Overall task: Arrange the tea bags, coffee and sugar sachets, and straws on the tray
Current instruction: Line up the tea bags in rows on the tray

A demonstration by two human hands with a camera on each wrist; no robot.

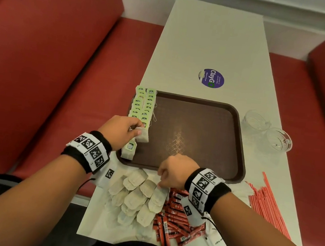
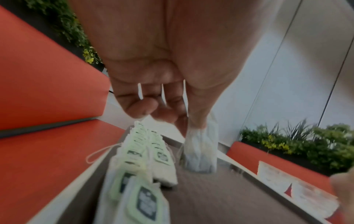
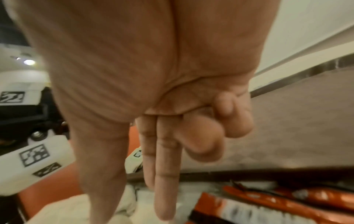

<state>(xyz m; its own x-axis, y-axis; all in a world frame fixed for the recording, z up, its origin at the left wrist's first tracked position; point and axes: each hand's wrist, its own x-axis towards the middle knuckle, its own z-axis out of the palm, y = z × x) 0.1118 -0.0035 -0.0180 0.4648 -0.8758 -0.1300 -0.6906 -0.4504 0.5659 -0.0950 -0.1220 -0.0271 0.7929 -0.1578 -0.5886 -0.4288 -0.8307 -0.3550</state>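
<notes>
Two rows of green-tagged tea bags (image 1: 143, 106) (image 2: 145, 151) lie along the left side of the brown tray (image 1: 208, 129) (image 2: 220, 197). My left hand (image 1: 137, 131) (image 2: 184, 121) pinches one tea bag (image 1: 143, 135) (image 2: 201, 151), which hangs over the near end of the right row. My right hand (image 1: 161, 183) (image 3: 134, 209) reaches down onto the loose tea bag pile (image 1: 137, 198) (image 3: 63, 209) in front of the tray, thumb and two fingers straight, holding nothing. Red sachets (image 1: 176, 217) (image 3: 268, 203) lie beside that pile. Red-striped straws (image 1: 266, 204) lie to the right.
Two clear glass bowls (image 1: 268, 128) stand right of the tray. A round purple sticker (image 1: 212, 78) marks the white table (image 1: 210, 36) beyond it. White sachets (image 1: 213, 238) lie by my right wrist. Red bench seats (image 1: 61, 68) flank the table.
</notes>
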